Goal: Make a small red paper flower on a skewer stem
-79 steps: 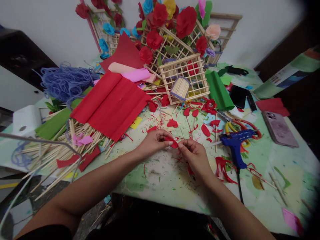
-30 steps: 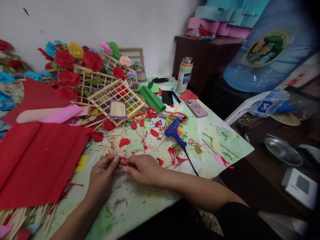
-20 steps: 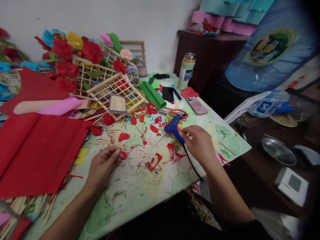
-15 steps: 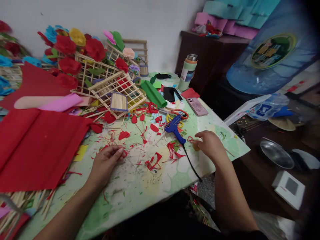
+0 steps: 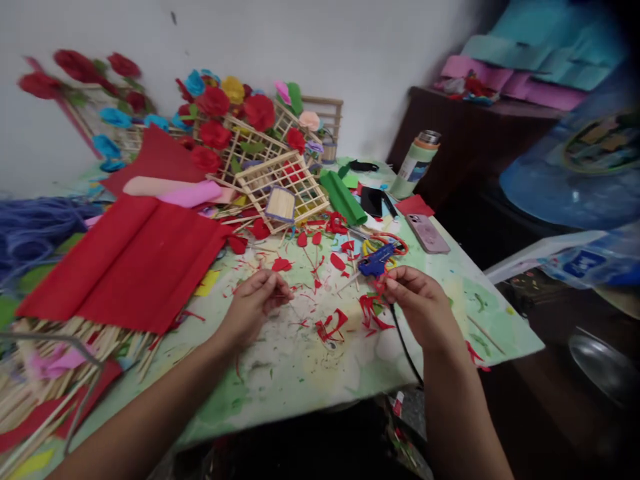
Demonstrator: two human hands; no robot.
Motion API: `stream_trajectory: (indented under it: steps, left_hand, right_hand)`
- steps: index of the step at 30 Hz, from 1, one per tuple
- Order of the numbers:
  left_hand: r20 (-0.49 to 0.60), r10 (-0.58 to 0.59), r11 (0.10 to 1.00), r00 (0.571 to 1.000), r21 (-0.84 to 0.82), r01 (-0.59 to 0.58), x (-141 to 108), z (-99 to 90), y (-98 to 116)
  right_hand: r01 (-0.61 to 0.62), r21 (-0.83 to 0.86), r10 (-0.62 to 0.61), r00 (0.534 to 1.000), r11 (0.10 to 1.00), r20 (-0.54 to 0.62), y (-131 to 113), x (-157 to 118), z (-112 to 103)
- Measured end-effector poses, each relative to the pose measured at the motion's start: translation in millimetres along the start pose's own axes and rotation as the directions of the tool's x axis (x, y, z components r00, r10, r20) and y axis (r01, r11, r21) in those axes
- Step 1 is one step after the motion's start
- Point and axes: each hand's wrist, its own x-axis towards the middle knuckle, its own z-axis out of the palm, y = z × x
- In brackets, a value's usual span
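Note:
My left hand (image 5: 259,297) is held over the littered table with thumb and fingers pinched together; whatever is between them is too small to make out. A red heart-shaped paper piece (image 5: 281,265) lies just beyond it. My right hand (image 5: 423,300) pinches a thin red paper scrap (image 5: 381,287) at its fingertips, right beside the blue glue gun (image 5: 377,260). The glue gun's handle is partly hidden by these fingers, and its black cord (image 5: 407,353) runs down to the table edge. Red paper cuttings (image 5: 333,327) lie between my hands. Orange-handled scissors (image 5: 393,241) rest behind the glue gun.
Large red crepe sheets (image 5: 135,267) cover bamboo sticks at left. Stick lattices (image 5: 285,190) with paper flowers (image 5: 260,112) stand behind. A green paper roll (image 5: 344,198), a pink phone (image 5: 427,233) and a bottle (image 5: 415,163) occupy the back right. The table's right edge borders a water jug (image 5: 555,180).
The view has turned left, so the table appears further right. My right hand has moved in to the glue gun's handle, fingers now pinched. My left hand has shifted slightly toward the heart-shaped piece.

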Motion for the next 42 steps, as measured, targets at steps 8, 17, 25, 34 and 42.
stream_trajectory:
  steps: [8, 17, 25, 34, 42]
  left_hand:
    - [0.113, -0.051, 0.999, 0.992, 0.013, 0.050, -12.3, 28.6, 8.6]
    - [0.170, -0.022, 0.978, 0.985, 0.210, -0.015, -10.3, 14.3, 0.3]
    - [0.207, -0.186, 0.982, 0.960, 0.080, 0.173, -6.4, 2.9, 3.9]
    - [0.165, -0.187, 0.964, 0.968, 0.222, 0.148, -2.5, -1.2, 0.4]
    - [0.114, -0.136, 0.953, 0.984, 0.285, 0.099, -1.6, 0.4, -1.6]
  right_hand:
    - [-0.172, 0.158, 0.120, 0.949, 0.972, 0.292, 25.4, -1.7, 81.7]
    - [-0.187, 0.092, 0.152, 0.942, 0.978, 0.300, 36.5, -4.2, 88.1]
    - [-0.173, 0.275, 0.130, 0.977, 0.946, 0.168, 33.3, 0.8, 74.4]
    - [-0.196, 0.435, 0.134, 0.977, 0.879, 0.168, 34.2, 2.9, 73.2]
    - [-0.254, 0.453, 0.158, 0.958, 0.855, 0.239, 29.4, 5.3, 74.1]
